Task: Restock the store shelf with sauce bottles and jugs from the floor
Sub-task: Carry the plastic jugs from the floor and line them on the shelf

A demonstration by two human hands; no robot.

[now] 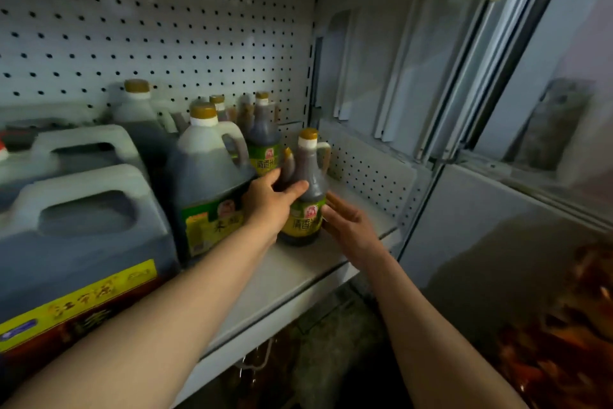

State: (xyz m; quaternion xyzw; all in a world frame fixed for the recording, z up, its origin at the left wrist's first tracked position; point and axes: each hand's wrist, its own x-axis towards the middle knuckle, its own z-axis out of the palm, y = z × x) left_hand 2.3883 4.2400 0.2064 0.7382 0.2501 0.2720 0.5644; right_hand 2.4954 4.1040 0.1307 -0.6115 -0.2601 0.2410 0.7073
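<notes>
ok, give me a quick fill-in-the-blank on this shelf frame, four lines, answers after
1. The left hand grips the small bottle around its ____.
2. The right hand touches that bottle with ____ fingers.
3. The bottle's cap is ____ in colour.
4. The back wall of the shelf is a white board full of ____.

Missing words: neck; straight; gold; holes

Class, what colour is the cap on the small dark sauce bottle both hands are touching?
Golden-yellow cap, above a white collar; head view shows it.
</notes>
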